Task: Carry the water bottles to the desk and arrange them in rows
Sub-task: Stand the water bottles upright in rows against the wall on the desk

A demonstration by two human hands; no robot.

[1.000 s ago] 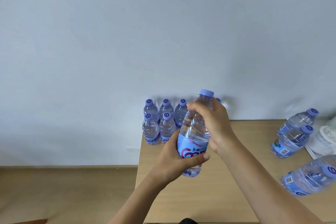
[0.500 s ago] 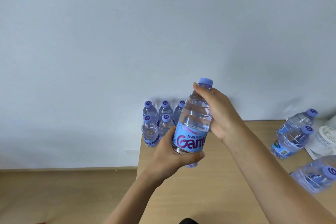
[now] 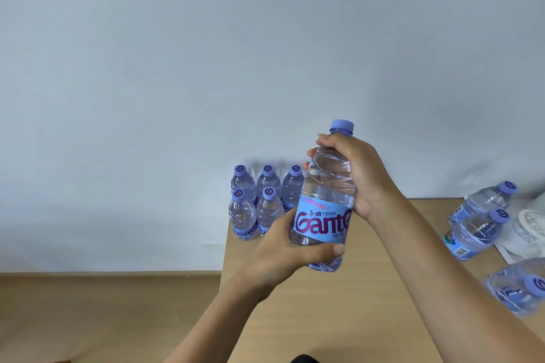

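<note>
I hold a clear water bottle (image 3: 324, 200) with a blue label and a blue cap upright above the wooden desk (image 3: 339, 318). My left hand (image 3: 283, 253) grips its lower part, thumb across the front. My right hand (image 3: 359, 174) grips its shoulder just under the cap. Behind it, at the desk's far left corner against the wall, several bottles (image 3: 256, 200) stand in two rows; the held bottle hides part of them.
Loose bottles (image 3: 477, 221) lie tilted at the desk's right side, with another (image 3: 522, 289) near the right edge. A white lid-like object (image 3: 530, 221) and paper sit beside them. The desk's left edge drops to a wooden floor (image 3: 103, 318). A white wall stands behind.
The bottle has risen a little and turned, so its label now faces me. Both hands kept their grip on it.
</note>
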